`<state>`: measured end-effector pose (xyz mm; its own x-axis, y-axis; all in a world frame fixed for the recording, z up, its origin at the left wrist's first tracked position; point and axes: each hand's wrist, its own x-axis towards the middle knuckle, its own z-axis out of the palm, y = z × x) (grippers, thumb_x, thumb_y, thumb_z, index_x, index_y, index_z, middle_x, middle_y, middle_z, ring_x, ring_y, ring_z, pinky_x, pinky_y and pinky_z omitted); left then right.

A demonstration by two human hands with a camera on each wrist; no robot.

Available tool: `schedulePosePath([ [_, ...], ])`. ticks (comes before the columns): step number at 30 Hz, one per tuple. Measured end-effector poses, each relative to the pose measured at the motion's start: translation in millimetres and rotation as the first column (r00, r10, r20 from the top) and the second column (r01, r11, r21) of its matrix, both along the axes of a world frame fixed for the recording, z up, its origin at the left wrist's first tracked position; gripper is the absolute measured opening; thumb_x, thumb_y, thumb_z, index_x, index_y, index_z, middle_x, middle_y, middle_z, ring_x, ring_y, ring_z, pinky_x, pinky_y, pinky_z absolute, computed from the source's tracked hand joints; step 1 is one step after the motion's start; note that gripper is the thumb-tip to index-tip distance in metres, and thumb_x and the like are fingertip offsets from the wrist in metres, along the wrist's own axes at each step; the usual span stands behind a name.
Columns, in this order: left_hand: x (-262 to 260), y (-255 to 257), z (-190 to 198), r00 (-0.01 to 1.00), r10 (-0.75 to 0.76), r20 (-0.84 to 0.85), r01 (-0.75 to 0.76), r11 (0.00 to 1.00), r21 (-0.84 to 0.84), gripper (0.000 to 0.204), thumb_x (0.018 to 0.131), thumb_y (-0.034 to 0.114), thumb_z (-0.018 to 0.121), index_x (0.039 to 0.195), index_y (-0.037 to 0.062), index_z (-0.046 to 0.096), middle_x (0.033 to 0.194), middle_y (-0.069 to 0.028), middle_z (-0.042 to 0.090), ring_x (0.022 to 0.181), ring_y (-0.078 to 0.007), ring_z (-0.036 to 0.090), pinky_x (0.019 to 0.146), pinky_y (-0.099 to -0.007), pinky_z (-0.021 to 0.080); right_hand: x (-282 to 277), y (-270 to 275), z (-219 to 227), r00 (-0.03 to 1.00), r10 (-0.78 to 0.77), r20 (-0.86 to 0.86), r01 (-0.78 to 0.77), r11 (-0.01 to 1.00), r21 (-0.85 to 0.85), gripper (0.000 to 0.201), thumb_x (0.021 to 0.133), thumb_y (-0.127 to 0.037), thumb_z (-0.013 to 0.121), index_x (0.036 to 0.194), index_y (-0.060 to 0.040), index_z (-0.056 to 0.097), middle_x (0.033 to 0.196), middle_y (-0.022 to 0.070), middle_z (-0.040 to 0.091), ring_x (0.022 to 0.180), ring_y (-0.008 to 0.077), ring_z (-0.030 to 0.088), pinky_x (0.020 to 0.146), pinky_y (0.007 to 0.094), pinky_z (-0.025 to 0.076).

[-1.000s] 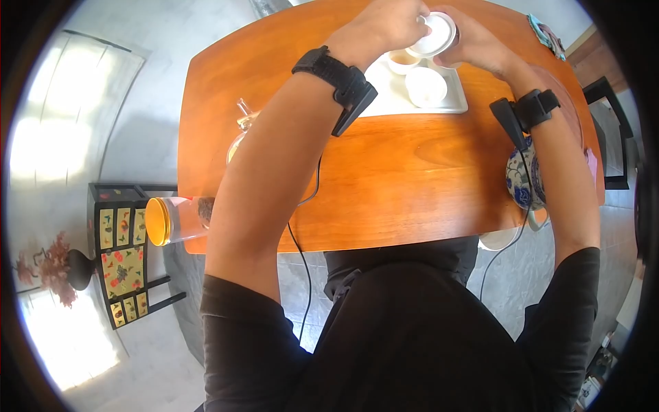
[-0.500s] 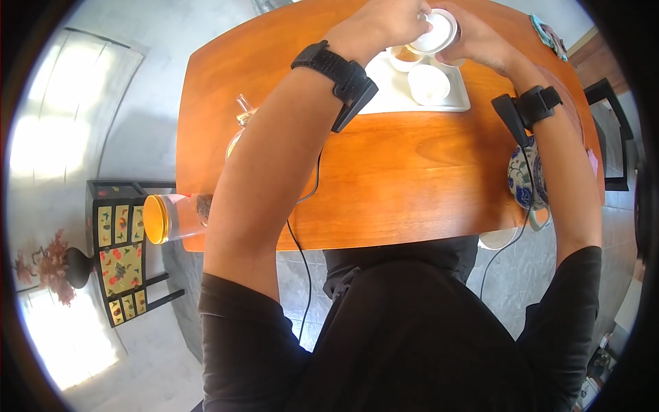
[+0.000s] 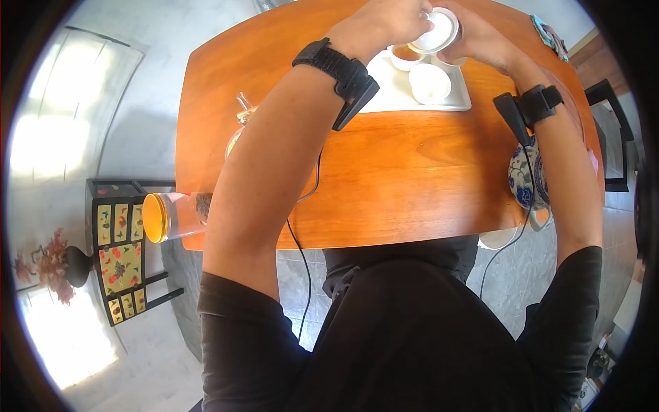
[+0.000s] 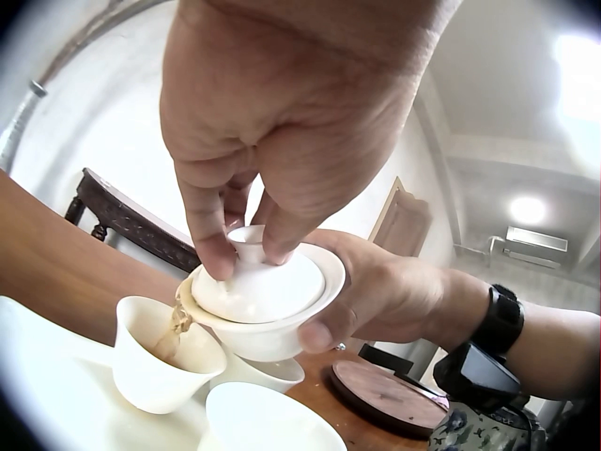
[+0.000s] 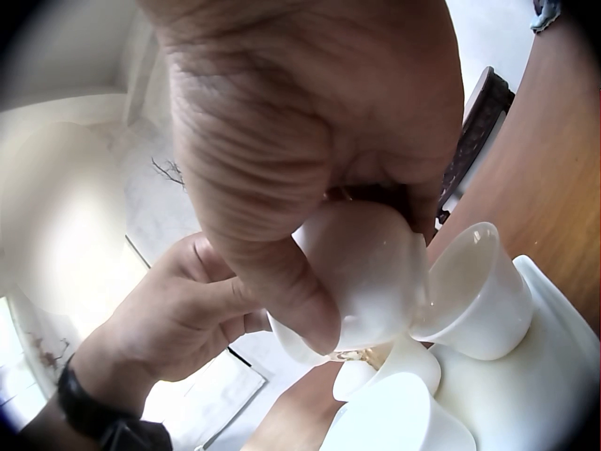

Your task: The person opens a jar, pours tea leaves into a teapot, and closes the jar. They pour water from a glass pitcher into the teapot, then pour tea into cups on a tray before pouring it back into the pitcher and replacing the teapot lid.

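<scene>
Two hands on one tilted white bowl point(image 4: 272, 342), up at one o'clock in the head view, above the white tray point(image 3: 384, 97)! The right hand point(image 3: 477, 38) grips its side, thumb along the wall; the left hand point(image 3: 381, 29) pinches the knob of the white lid point(image 4: 266, 295), seated on top. And here's amber liquid slipping off the rim into the first cup point(image 4: 158, 381), about half past seven from the bowl. Another cup point(image 3: 430, 84) sits at six, a third cup point(image 4: 277, 373) at five. Pouring looks like the step in hand; the next move, I'd judge, calls for a steady tilt and a snug lid, watching the level. Farther out across the wooden table point(image 3: 398, 178): blue-and-white pot point(image 3: 522, 177) at five, yellow-lidded jar point(image 3: 156, 218) at eight, cloth point(image 3: 548, 37) at three.
</scene>
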<state>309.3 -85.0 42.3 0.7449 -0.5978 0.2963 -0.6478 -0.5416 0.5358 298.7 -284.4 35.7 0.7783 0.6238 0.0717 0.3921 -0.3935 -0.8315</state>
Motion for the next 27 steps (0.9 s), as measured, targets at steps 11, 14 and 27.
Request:
schedulePosePath([
  [11,0.1,-3.3,0.9,1.0,0.001,0.018,-0.001,1.0,0.016,0.017,0.085,0.009,0.062,0.091,-0.0027,0.072,0.086,-0.0277,0.069,0.084,-0.0407,0.07,0.076,-0.0461,0.054,-0.5,-1.6,2.1,1.0,-0.006,-0.01,0.006,1.0,-0.021,0.048,0.058,0.01,0.076,0.102,-0.0075,0.067,0.094,0.0003,0.069,0.09,0.0134,0.064,0.082,0.0306,0.054],
  [14,-1.0,-4.9,2.8,1.0,0.016,0.0,-0.016,1.0,0.01,0.017,0.085,0.009,0.062,0.091,-0.0028,0.072,0.086,-0.0277,0.069,0.083,-0.0401,0.071,0.075,-0.0458,0.054,-1.0,-4.0,2.8,0.998,-0.016,-0.056,0.019,0.999,0.046,0.05,0.058,0.01,0.076,0.104,-0.0072,0.066,0.095,0.0004,0.069,0.091,0.0139,0.064,0.084,0.0313,0.054],
  [27,-7.0,-12.0,10.5,0.994,0.08,0.078,-0.076,0.996,-0.054,0.02,0.086,0.014,0.067,0.098,-0.0012,0.073,0.09,-0.0266,0.071,0.086,-0.038,0.072,0.077,-0.0443,0.055,-6.2,-14.6,-1.8,0.986,-0.116,-0.121,0.137,0.975,0.175,0.07,0.061,0.01,0.082,0.124,-0.0065,0.057,0.11,0.0014,0.065,0.108,0.016,0.061,0.098,0.0333,0.052],
])
